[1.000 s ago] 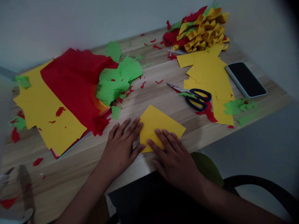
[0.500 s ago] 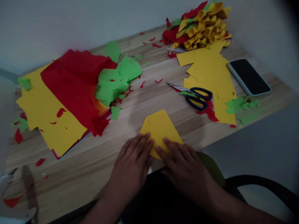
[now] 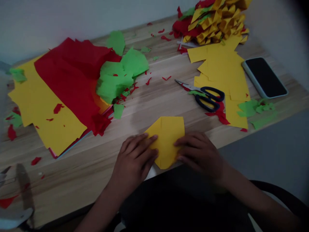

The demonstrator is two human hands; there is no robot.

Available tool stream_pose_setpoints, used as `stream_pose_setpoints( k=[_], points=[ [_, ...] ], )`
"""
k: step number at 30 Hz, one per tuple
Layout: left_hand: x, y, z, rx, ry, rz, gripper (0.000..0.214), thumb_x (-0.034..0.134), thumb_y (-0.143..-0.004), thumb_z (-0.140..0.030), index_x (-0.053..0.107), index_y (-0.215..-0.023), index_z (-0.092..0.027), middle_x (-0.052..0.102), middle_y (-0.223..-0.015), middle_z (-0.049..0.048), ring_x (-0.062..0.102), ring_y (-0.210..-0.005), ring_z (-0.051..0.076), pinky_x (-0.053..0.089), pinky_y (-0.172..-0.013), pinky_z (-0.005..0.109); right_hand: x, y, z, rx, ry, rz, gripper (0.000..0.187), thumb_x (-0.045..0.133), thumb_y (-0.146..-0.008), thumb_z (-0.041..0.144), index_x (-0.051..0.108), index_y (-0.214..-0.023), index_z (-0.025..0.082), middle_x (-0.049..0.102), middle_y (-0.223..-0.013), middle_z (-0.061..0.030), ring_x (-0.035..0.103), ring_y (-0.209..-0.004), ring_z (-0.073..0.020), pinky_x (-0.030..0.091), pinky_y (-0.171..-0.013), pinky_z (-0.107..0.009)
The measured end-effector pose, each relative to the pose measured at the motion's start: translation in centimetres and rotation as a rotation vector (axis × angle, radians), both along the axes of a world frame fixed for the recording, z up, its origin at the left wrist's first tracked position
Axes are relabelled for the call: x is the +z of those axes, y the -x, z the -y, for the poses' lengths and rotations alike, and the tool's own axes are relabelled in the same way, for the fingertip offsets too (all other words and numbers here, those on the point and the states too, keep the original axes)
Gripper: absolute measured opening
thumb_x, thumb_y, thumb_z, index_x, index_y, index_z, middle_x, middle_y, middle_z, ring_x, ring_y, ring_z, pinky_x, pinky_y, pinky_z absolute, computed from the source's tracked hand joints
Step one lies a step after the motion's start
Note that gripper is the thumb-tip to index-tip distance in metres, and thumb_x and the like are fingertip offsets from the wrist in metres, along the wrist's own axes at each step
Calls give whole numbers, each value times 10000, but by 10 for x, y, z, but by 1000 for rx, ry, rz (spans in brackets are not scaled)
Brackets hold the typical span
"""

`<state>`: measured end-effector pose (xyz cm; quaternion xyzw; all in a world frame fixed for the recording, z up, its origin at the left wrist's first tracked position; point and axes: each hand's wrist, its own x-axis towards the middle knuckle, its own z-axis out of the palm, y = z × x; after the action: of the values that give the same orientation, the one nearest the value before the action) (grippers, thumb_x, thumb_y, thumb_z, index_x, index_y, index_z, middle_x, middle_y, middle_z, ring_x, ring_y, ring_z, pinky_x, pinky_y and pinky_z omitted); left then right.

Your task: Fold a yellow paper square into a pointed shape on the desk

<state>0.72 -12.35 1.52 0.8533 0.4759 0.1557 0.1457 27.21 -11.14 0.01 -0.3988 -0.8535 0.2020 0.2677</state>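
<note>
A folded yellow paper [image 3: 167,135] lies at the near edge of the wooden table [image 3: 154,100], its lower tip hanging just over the edge. My left hand [image 3: 135,158] holds its left side, with the fingers laid together across the paper's edge. My right hand [image 3: 200,153] holds its right side with curled fingers. Both hands are closed on the paper.
Black-handled scissors [image 3: 205,95] lie right of centre. A phone [image 3: 264,77] sits at the right. Loose yellow sheets [image 3: 222,71], a heap of folded pieces [image 3: 214,22], red sheets [image 3: 72,77], green scraps [image 3: 120,74] and large yellow sheets [image 3: 36,103] cover the table.
The yellow paper has been turned and folded narrower, and now sits upright between my hands. Both hands moved from its near edge to its two sides.
</note>
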Motion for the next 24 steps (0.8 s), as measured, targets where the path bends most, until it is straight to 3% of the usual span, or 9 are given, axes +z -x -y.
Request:
stream_pose_setpoints(
  k=[3,5,11,18,21,24],
  points=[
    [2,-2,6,28,22,7,127,610,-966,-243,725,-1011,-272,700,-1346,-7,599,-1269,247,468,-1068,485,5,27,0,-193,35,74,225,596,-983,360,699,-845,215,685,-990,-55,582,-977,-216,398,-868,-375],
    [3,-2,9,34,47,14,131,614,-960,-248,727,-1021,-275,689,-1363,1,578,-1299,252,459,-1084,488,7,40,-1,-248,58,125,231,587,-988,369,699,-855,217,657,-947,-49,563,-934,-214,371,-847,-376],
    [0,-4,20,42,66,37,158,631,-942,-246,730,-1063,-274,643,-1428,16,507,-1394,268,398,-1165,516,8,53,-5,-304,105,154,154,656,-952,341,649,-844,232,631,-855,-8,531,-877,-210,316,-834,-383],
    [1,1,25,-43,74,76,356,622,-917,-159,721,-1202,-348,499,-1568,22,334,-1518,306,345,-1193,580,10,57,-3,-332,106,147,127,649,-946,314,612,-864,223,627,-864,-15,535,-874,-217,330,-851,-378],
    [3,3,26,-87,77,117,318,620,-927,-180,725,-1187,-330,515,-1556,23,303,-1532,304,337,-1200,574,11,57,-3,-334,109,128,103,655,-939,305,613,-900,219,644,-897,-23,545,-893,-225,335,-857,-377],
    [4,3,30,-83,87,134,296,609,-937,-166,717,-1174,-306,583,-1495,5,377,-1500,253,335,-1216,512,11,57,-3,-331,122,133,93,654,-939,306,619,-924,221,649,-911,-22,546,-909,-230,331,-859,-380]
  ],
)
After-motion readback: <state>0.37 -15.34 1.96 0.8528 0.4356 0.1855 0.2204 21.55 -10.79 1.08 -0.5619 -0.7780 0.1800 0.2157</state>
